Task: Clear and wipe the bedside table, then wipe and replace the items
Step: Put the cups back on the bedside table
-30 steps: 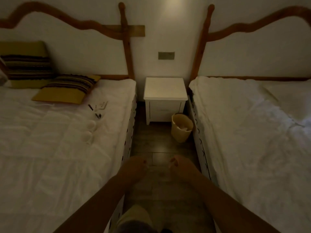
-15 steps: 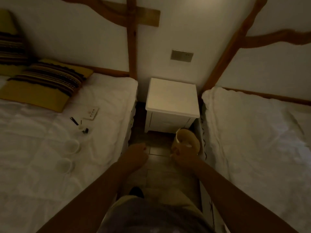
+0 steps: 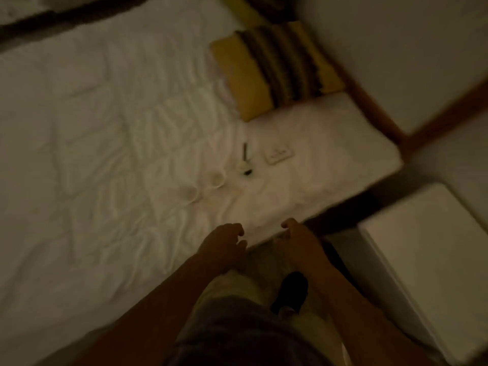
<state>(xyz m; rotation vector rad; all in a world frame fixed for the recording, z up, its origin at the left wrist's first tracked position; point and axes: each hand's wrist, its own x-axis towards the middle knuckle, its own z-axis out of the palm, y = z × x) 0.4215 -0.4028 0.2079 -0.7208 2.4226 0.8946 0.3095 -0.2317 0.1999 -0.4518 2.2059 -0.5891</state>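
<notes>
1. Head view: the bedside table (image 3: 433,249) stands at the right, its white top bare, so the clearing looks done. The items lie on the bed (image 3: 92,154) near its right edge: two small cups (image 3: 202,184) side by side, a dark pen-like thing (image 3: 245,159) just beyond them, and a flat white switch-like plate (image 3: 279,154) beside that, all short of the striped cushion (image 3: 277,70).
2. Same view: the left hand (image 3: 224,247) and right hand (image 3: 298,241) hover over the bed's near edge, fingers loosely curled. The frame is dim and blurred, so I cannot tell whether either pinches a cloth; neither touches an item.
3. To do this step well, I judge: take the nearest cup first, grip it by the wall with one hand, wipe with the other, and keep it upright over the soft sheet.
4. Risk: the cups stand on rumpled bedding and could tip if the mattress is pressed nearby.
</notes>
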